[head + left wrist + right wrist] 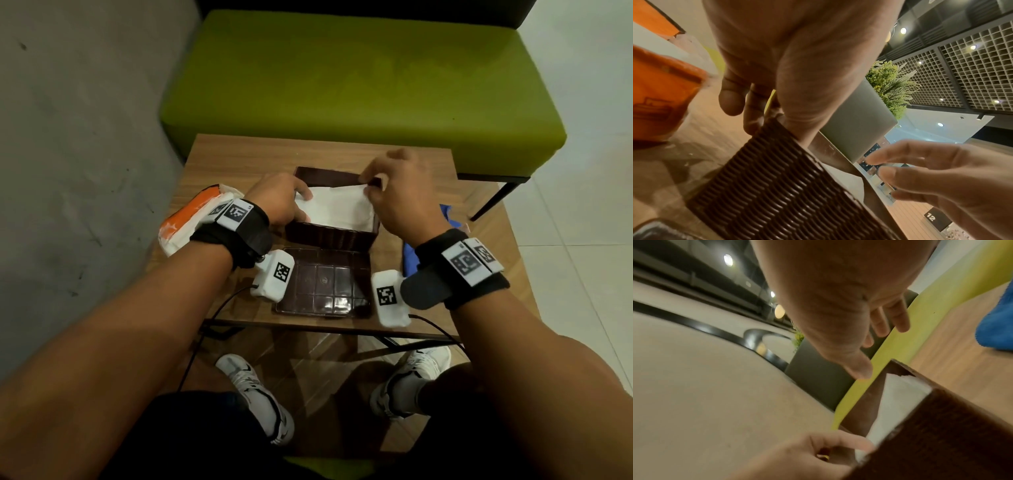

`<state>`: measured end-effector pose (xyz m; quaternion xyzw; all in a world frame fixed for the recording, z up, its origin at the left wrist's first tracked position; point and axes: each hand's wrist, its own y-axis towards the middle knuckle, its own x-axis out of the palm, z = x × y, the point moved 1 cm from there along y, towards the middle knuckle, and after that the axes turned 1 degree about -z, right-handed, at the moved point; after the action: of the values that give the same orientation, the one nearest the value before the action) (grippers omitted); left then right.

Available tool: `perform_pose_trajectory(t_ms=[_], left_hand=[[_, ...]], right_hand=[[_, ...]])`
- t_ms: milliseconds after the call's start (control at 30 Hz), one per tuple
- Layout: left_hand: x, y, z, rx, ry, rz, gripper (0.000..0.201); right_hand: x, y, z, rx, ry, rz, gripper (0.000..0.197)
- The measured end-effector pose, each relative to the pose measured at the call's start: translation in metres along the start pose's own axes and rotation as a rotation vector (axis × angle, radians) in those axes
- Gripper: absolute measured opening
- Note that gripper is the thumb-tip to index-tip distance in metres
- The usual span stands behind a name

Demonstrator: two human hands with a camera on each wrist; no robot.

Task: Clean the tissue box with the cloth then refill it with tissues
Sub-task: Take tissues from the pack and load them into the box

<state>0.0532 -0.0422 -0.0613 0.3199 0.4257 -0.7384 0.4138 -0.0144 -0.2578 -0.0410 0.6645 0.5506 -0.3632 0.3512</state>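
The brown woven tissue box (329, 236) stands open in the middle of the table, with a stack of white tissues (335, 209) inside. My left hand (291, 205) grips the box's left wall, thumb lying on the tissues and fingers (731, 97) down the outside. My right hand (371, 192) reaches over the far right corner. Its fingers are fairly straight and touch the tissue edge there, and its thumb (859, 369) hovers above the corner. The tissues (898, 395) reach nearly to the rim. The blue cloth (411, 260) lies on the table under my right wrist.
The box's brown lid (325, 282) lies flat in front of the box. An orange and white tissue pack (191, 219) sits at the table's left edge. A green bench (342, 85) stands behind the table (239, 157), and a grey wall (68, 137) is on the left.
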Motion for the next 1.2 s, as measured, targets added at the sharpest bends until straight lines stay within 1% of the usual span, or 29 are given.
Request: perform_pose_trajectory(t_ms=[33,100,167,267,433,567,767,867,967,1033,1100,1133,1167,1200], left_hand=[[0.0,0.0,0.0,0.001,0.004,0.002,0.056],[0.002,-0.001,0.001,0.009,0.018,0.007,0.058],[0.002,-0.001,0.001,0.019,0.034,0.019,0.059],[0.002,0.001,0.001,0.009,0.05,0.025,0.058],[0.001,0.007,0.001,0.002,0.077,-0.001,0.056],[0.005,0.012,-0.001,-0.005,0.126,-0.008,0.049],[0.005,0.007,0.008,-0.027,0.179,-0.044,0.041],[0.006,0.003,0.009,-0.027,0.178,-0.028,0.04],[0.003,-0.006,0.009,-0.02,0.139,-0.06,0.038],[-0.005,-0.014,0.009,-0.007,0.089,-0.08,0.037],[-0.015,-0.024,0.009,0.004,0.016,-0.08,0.04],[-0.022,-0.031,0.007,0.0,-0.04,-0.064,0.039],[-0.03,-0.038,0.004,-0.016,-0.112,-0.043,0.036],[-0.04,-0.046,-0.001,-0.037,-0.192,-0.01,0.034]], right_hand=[[0.005,0.001,-0.003,-0.02,-0.076,-0.079,0.023],[0.013,0.001,-0.005,0.003,-0.206,-0.222,0.032],[0.017,0.0,-0.003,0.046,-0.267,-0.273,0.038],[0.021,0.0,-0.001,0.08,-0.309,-0.316,0.038],[0.02,0.01,-0.002,0.108,-0.363,-0.321,0.041],[0.027,0.014,-0.002,0.172,-0.391,-0.411,0.04],[0.027,0.025,0.0,0.111,-0.408,-0.439,0.037],[0.027,0.027,0.0,0.073,-0.424,-0.498,0.037],[0.016,0.031,-0.003,0.005,-0.415,-0.557,0.041],[0.004,0.031,-0.006,-0.06,-0.412,-0.557,0.047],[-0.01,0.027,-0.007,-0.086,-0.319,-0.534,0.056],[-0.019,0.024,-0.009,-0.083,-0.268,-0.52,0.056],[-0.028,0.02,-0.011,-0.081,-0.247,-0.497,0.054],[-0.037,0.017,-0.015,-0.093,-0.258,-0.444,0.049]])
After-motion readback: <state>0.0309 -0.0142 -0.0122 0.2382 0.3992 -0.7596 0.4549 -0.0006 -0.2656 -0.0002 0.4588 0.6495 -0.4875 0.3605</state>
